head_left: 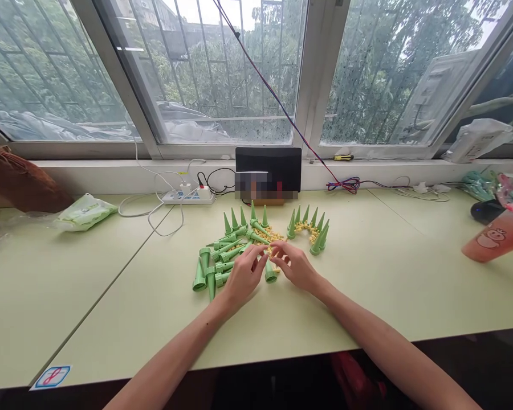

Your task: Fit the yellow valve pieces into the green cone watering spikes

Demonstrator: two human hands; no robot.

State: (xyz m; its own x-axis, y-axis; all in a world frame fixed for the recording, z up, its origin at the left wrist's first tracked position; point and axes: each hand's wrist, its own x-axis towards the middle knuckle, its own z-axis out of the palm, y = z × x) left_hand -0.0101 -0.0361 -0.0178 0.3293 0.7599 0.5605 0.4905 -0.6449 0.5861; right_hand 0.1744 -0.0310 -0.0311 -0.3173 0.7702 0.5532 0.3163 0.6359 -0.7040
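My left hand (248,269) and my right hand (298,265) meet over the table, fingertips pinched close together. A bit of yellow shows between the fingertips, too small to make out as held or lying behind. Below them a hollow green plastic spike (271,274) has its open end toward me. Left of my left hand lies a heap of similar green spikes (227,254), some partly hidden by the hand. Small yellow plastic pieces (277,233) are scattered just beyond my fingers. Upright green spikes (234,219) stand behind the heap, and a curved row of spikes (320,238) stands to the right.
A dark screen (268,165) stands at the back by the windows. A power strip (188,196) with loose white cables and a green packet (86,212) are at the left. On the right are a bundled cable (344,184) and a tilted drink cup (493,236).
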